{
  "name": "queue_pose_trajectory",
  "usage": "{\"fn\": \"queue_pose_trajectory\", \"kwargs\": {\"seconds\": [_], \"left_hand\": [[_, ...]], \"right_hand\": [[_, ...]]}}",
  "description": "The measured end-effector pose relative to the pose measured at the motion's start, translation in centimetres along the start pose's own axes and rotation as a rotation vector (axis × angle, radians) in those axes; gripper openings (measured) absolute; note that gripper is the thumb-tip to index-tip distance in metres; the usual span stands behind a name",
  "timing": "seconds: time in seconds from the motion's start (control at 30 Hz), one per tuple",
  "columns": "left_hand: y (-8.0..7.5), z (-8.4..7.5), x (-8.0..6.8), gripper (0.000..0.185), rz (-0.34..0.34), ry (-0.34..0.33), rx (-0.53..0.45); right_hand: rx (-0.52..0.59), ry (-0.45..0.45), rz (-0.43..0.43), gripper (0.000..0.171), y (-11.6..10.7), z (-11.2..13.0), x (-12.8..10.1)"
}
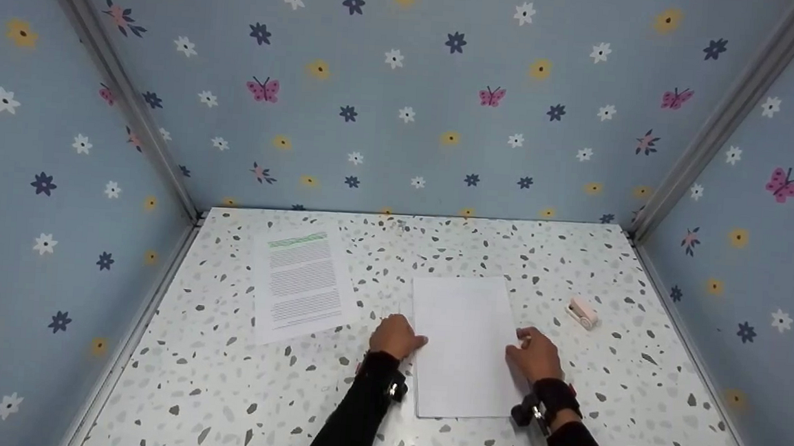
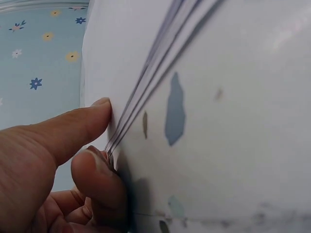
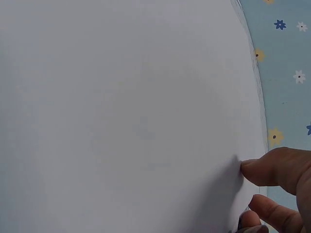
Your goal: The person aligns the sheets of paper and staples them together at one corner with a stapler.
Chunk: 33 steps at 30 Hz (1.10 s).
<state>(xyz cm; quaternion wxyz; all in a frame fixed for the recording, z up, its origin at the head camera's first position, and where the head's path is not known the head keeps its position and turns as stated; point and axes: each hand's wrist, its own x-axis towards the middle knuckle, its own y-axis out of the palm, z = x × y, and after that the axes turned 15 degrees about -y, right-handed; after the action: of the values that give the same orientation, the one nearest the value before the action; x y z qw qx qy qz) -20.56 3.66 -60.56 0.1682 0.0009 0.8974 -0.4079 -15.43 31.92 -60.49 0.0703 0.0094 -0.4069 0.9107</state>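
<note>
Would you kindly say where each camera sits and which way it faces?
Head: on the head, facing forward and down at the paper stack; left hand, right hand and forearms show.
Left wrist: worn there, facing the stack's edge; left thumb and fingers show.
Right wrist: likewise, facing the top sheet; right thumb and fingers show.
Both wrist views share the flowered wall.

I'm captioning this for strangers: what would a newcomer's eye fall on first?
Probably the blue flowered wall behind the speckled table. Then the left hand and right hand, pinching opposite edges of a white paper stack. A printed sheet lies left of it, a pink stapler right.
</note>
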Motion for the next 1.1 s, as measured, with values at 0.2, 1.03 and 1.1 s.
{"fn": "queue_pose_trajectory", "kwargs": {"seconds": [0.2, 1.03, 1.1], "left_hand": [[-0.02, -0.12, -0.07, 0.032, 0.006, -0.009, -0.005], [-0.04, -0.50, 0.29, 0.024, 0.001, -0.091, 0.003], [-0.08, -0.44, 0.22, 0.026, 0.016, -0.098, 0.005]], "right_hand": [[0.019, 0.003, 0.007, 0.040, -0.09, 0.06, -0.02], [0.011, 0.037, 0.042, 0.043, -0.08, 0.18, 0.13], [0.012, 0.038, 0.047, 0.043, 0.01, 0.09, 0.07]]}}
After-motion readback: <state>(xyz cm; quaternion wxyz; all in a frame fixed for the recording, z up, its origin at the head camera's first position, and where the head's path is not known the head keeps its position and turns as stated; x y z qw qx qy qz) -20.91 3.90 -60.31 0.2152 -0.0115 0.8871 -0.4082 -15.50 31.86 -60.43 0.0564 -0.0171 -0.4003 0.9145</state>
